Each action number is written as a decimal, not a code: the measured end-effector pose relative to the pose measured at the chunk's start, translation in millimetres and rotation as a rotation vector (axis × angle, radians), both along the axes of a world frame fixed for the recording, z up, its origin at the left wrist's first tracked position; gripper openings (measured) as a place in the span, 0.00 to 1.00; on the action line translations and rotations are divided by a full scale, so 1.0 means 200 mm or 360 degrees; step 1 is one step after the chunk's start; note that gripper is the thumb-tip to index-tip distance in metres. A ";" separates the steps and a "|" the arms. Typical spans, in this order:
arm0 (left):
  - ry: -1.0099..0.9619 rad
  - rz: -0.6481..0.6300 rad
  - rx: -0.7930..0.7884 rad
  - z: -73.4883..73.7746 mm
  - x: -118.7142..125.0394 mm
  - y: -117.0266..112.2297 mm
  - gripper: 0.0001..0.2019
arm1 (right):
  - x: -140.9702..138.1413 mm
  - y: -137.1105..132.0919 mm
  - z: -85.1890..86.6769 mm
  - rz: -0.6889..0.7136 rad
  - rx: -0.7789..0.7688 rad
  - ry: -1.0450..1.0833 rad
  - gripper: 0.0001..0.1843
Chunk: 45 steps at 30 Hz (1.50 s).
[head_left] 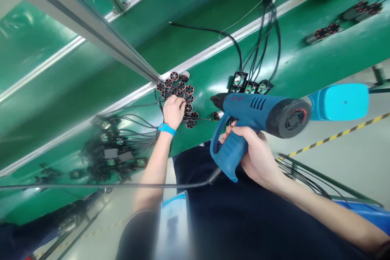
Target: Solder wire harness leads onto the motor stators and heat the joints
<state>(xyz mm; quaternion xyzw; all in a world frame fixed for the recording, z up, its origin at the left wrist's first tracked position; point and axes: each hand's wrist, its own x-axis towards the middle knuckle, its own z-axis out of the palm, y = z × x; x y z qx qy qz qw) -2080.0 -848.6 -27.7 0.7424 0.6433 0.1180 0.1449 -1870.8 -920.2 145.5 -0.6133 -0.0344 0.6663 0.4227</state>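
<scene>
My right hand [256, 154] is wrapped round the handle of a blue heat gun [252, 109], thumb on the near side. Its black nozzle points left, over the green bench. My left hand [174, 110] wears a blue wristband [166, 128] and reaches into a cluster of small round motors [189, 89] with copper-coloured windings. Its fingers are curled down among them, and the fingertips are hidden. Between both hands lies a single silver motor [216, 116] on a lead. Just beyond the heat gun sit several black housings with green circuit boards [240, 79] and black cables.
A metal post [122, 48] rises beside the motors. At left lies a blurred pile of cabled black housings [112, 150]. More silver motors [323, 34] lie at far right. A bright blue stool-like seat [341, 102] stands off the bench. The gun's cord [122, 186] runs left.
</scene>
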 end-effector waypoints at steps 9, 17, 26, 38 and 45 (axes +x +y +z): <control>0.0240 -0.0772 -0.0207 -0.01 0.32 -0.21 0.10 | 0.03 -0.07 -0.01 -0.0222 0.0089 -0.0136 0.12; 0.0237 -0.0543 -0.0162 -0.03 0.33 -0.07 0.12 | 0.04 -0.09 -0.01 -0.0102 0.0057 -0.0131 0.12; 0.0158 -0.0192 -0.0098 -0.01 0.26 0.06 0.12 | 0.03 -0.08 0.00 0.0019 0.0011 -0.0020 0.13; 0.0220 -0.0119 -0.0199 -0.04 0.20 0.06 0.11 | 0.02 -0.02 -0.02 0.0087 0.0017 0.0069 0.12; 0.0298 -0.0161 -0.0179 -0.04 0.21 0.05 0.14 | 0.01 -0.01 -0.04 0.0130 -0.0062 0.0137 0.11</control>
